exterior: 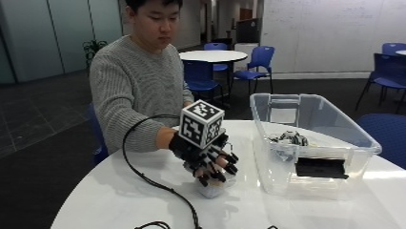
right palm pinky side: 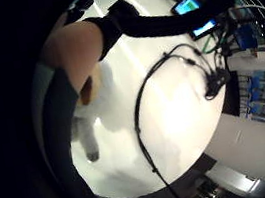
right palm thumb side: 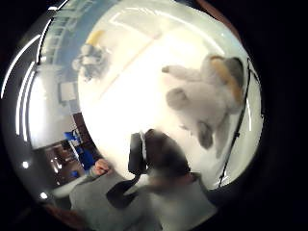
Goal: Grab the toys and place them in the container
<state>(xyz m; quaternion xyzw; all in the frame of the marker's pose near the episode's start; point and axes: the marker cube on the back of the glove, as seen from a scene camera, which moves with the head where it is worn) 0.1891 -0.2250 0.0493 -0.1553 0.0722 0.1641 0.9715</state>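
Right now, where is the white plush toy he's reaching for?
In the outside view the white plush toy sits on the white table under the gloved right hand, just beside the clear container.

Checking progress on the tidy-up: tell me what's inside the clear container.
The clear container holds a grey-and-white toy near its bottom. A black label on the front wall hides what lies behind it.

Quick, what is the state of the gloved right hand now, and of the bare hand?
Right hand: fingers spread open over the plush toy, not yet gripping.
Bare hand: hidden in the outside view; cannot be told.
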